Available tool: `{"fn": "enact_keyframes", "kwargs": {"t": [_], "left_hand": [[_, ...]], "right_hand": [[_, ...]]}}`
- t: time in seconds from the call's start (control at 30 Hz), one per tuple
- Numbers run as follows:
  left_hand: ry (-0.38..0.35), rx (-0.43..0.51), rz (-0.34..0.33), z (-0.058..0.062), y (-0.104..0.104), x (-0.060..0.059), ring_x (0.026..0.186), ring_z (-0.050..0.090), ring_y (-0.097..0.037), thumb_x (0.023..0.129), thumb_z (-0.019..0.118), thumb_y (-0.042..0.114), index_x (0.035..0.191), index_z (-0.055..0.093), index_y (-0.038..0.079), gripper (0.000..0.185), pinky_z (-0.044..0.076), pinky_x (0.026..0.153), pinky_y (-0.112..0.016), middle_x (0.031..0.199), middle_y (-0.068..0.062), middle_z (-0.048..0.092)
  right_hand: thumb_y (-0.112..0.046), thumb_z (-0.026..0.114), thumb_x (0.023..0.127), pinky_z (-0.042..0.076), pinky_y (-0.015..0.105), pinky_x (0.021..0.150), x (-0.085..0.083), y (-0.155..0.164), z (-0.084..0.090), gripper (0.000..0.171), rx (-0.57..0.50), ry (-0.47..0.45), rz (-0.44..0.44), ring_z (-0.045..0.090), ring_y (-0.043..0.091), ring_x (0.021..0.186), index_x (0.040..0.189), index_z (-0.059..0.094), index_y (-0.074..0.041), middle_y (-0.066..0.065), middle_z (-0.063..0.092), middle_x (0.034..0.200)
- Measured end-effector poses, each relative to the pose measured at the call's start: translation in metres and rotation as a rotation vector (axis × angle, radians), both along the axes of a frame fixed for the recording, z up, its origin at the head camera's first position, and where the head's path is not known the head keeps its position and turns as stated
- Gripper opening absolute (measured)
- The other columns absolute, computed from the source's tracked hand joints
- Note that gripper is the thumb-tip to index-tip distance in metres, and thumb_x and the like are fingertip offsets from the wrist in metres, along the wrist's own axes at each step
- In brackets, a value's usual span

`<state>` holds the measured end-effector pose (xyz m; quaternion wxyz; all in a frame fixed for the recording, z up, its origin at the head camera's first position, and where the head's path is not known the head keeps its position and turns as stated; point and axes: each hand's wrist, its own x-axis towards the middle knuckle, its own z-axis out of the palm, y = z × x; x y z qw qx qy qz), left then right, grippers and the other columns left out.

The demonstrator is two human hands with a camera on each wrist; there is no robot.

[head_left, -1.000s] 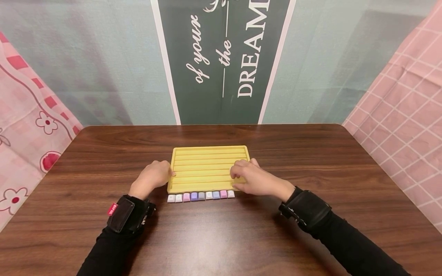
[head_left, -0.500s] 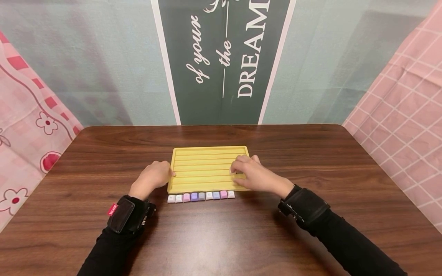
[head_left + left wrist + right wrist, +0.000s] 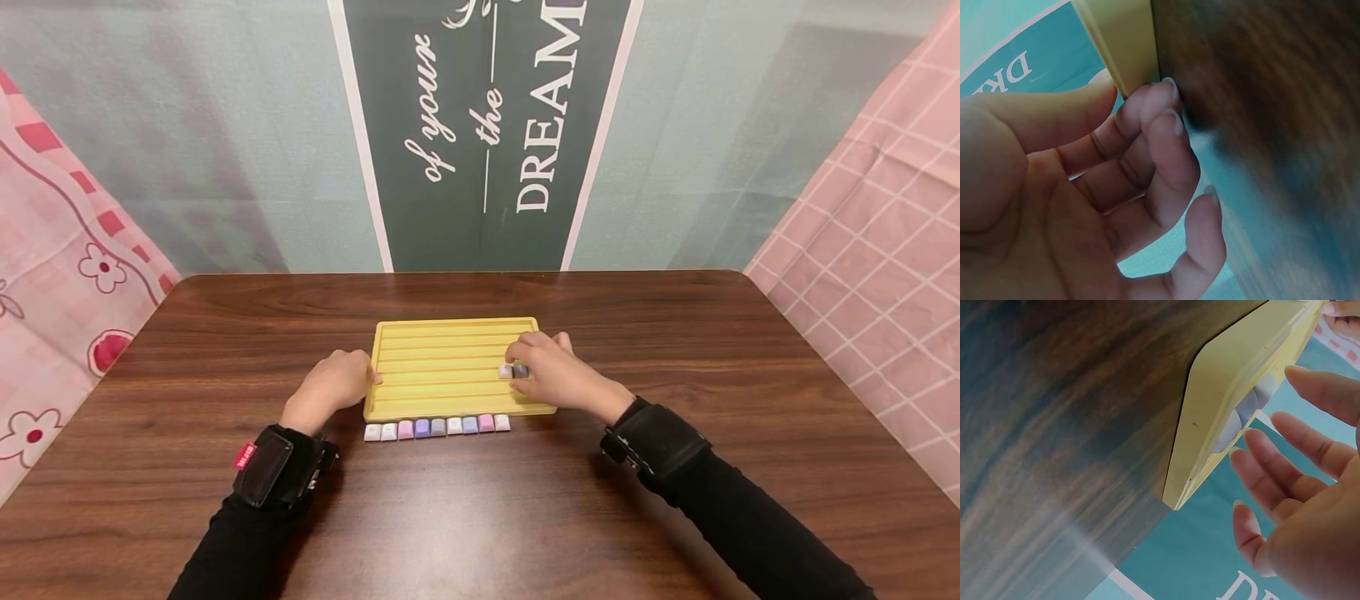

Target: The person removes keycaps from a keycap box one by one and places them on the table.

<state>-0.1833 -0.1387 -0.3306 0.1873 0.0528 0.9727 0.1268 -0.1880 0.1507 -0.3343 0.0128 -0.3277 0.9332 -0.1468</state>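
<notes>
Right hand (image 3: 558, 377) has crept up the yellow ridged tray (image 3: 442, 350) over the last second; two keycaps (image 3: 513, 371), one white and one grey, now sit in a middle groove at its fingers, which look loosely spread, probably touching rather than pinching. Left hand (image 3: 333, 385), fingers curled, steadies the tray's left edge. Glossy pastel keycap row (image 3: 437, 427) lies along the tray's near edge, mid-counter (image 3: 480, 500), dark woodgrain.

Head view: even, soft light, sharp focus, wide-lens bending at the edges. Faint sheen on the table (image 3: 480, 517), soft shadows beneath both forearms. Wrist views: close, bluish cast, the wood grain smeared; left hand (image 3: 1085, 200) dim.
</notes>
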Motion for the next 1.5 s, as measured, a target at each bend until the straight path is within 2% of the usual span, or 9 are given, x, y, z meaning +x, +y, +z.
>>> {"fn": "enact_keyframes", "kwargs": {"t": [0.17, 0.33, 0.77, 1.07, 1.5], "left_hand": [[-0.015, 0.008, 0.015, 0.000, 0.000, 0.000, 0.063, 0.045, -0.022, 0.096, 0.050, 0.016, 0.098, 0.060, -0.003, 0.022, 0.032, 0.055, -0.030, 0.068, -0.007, 0.043], [-0.014, 0.008, 0.012, -0.001, 0.000, -0.001, 0.064, 0.045, -0.022, 0.096, 0.050, 0.016, 0.098, 0.060, -0.003, 0.022, 0.033, 0.056, -0.030, 0.068, -0.007, 0.043], [-0.013, 0.004, 0.001, 0.001, 0.000, 0.000, 0.066, 0.046, -0.023, 0.097, 0.050, 0.017, 0.098, 0.061, -0.003, 0.023, 0.034, 0.057, -0.031, 0.070, -0.009, 0.045], [0.000, 0.026, -0.012, 0.001, -0.001, 0.000, 0.060, 0.041, -0.020, 0.097, 0.049, 0.017, 0.093, 0.059, -0.002, 0.022, 0.031, 0.055, -0.030, 0.064, -0.004, 0.036], [-0.012, 0.025, -0.003, 0.000, -0.001, 0.000, 0.060, 0.041, -0.020, 0.097, 0.049, 0.017, 0.095, 0.060, -0.002, 0.023, 0.032, 0.055, -0.030, 0.065, -0.005, 0.037]], "right_hand": [[-0.015, 0.070, 0.080, 0.025, 0.039, 0.073, -0.002, -0.001, -0.001, 0.020, 0.016, -0.007, -0.017, 0.049, 0.017, 0.085, 0.098, 0.064, -0.007, 0.003, 0.058, 0.091], [-0.015, 0.071, 0.080, 0.025, 0.038, 0.072, -0.004, -0.004, -0.001, 0.019, 0.020, -0.018, -0.032, 0.049, 0.015, 0.078, 0.096, 0.064, -0.007, 0.003, 0.059, 0.089], [-0.015, 0.070, 0.082, 0.023, 0.039, 0.072, -0.009, -0.005, -0.003, 0.018, 0.023, -0.085, -0.048, 0.050, 0.016, 0.080, 0.097, 0.064, -0.007, 0.003, 0.060, 0.093], [-0.015, 0.070, 0.083, 0.021, 0.038, 0.071, -0.011, -0.006, -0.002, 0.011, 0.012, -0.096, -0.043, 0.046, 0.014, 0.075, 0.090, 0.064, -0.009, 0.000, 0.058, 0.086], [-0.014, 0.067, 0.085, 0.021, 0.038, 0.071, -0.012, -0.008, -0.004, 0.006, 0.035, -0.089, -0.048, 0.045, 0.014, 0.071, 0.083, 0.063, -0.012, -0.004, 0.053, 0.078]]}}
